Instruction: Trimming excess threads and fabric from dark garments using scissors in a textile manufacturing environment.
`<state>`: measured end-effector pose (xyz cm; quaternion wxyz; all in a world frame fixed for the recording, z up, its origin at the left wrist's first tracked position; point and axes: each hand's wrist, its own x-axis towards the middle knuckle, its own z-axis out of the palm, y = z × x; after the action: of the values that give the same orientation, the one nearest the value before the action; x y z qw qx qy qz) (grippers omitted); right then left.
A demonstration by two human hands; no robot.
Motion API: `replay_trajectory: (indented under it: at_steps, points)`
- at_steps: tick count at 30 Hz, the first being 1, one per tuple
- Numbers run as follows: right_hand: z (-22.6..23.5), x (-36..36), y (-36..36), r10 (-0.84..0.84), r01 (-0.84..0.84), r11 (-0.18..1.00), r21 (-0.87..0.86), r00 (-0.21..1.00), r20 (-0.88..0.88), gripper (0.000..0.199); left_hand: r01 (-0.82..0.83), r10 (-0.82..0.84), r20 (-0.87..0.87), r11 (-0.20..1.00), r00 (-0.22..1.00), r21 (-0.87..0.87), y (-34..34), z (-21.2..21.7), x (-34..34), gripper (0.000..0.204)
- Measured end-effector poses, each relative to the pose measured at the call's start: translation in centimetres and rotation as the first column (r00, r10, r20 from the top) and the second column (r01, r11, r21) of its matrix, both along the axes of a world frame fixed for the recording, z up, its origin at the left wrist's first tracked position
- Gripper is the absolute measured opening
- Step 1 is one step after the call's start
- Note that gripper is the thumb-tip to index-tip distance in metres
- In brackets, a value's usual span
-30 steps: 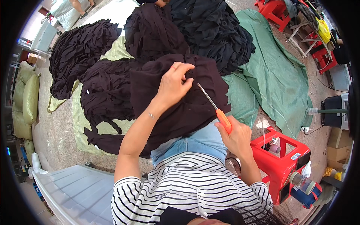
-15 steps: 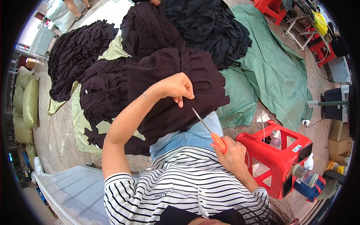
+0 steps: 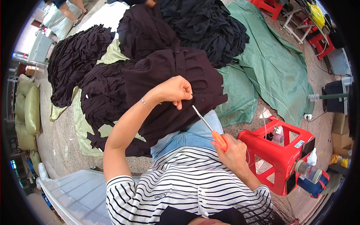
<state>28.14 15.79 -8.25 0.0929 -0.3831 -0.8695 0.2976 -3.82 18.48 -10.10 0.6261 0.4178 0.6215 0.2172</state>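
Note:
My left hand [image 3: 173,91] pinches the cloth of a dark brown garment [image 3: 176,90] spread over my lap. In my right hand [image 3: 233,150] I grip orange-handled scissors [image 3: 208,126], their thin metal blades pointing up-left toward the spot under my left fingers. The blade tips sit just below my left thumb. My jeans show under the garment's lower edge.
Piles of black and dark brown garments [image 3: 112,67] lie ahead on green tarps [image 3: 270,67]. A red plastic stool [image 3: 285,153] with bottles stands at my right. More red stools [image 3: 270,5] stand at the far right. Pale sacks [image 3: 28,112] line the left.
The garment has shifted on my lap and my left hand has slid lower and right on it. My right hand has drawn the scissors down closer to my body.

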Motion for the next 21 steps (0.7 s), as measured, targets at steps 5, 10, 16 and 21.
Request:
replay_trajectory:
  at_steps: [5, 10, 16, 21]
  points:
    - [0.1, 2.3, 0.5, -0.097, 0.094, 0.992, 0.085, 0.995, 0.034, 0.031, 0.307, -0.236, -0.347, 0.937, 0.908, 0.167, 1.1, 0.9, 3.1, 0.029]
    - [-0.1, 3.1, 0.1, -0.129, 0.127, 0.989, 0.077, 0.991, 0.023, 0.030, 0.166, -0.130, -0.207, 0.972, 0.970, 0.167, 1.7, -0.4, 3.2, 0.021]
    - [0.0, 2.4, 0.1, -0.105, 0.103, 0.992, 0.069, 0.994, 0.032, 0.033, 0.017, -0.009, -0.078, 0.994, 0.997, 0.104, 1.4, -1.3, 3.2, 0.017]
    - [-0.3, 1.9, 0.5, -0.111, 0.108, 0.992, 0.063, 0.993, 0.043, 0.035, -0.075, 0.076, -0.020, 0.996, 0.997, 0.055, 1.2, -2.0, 3.1, 0.017]
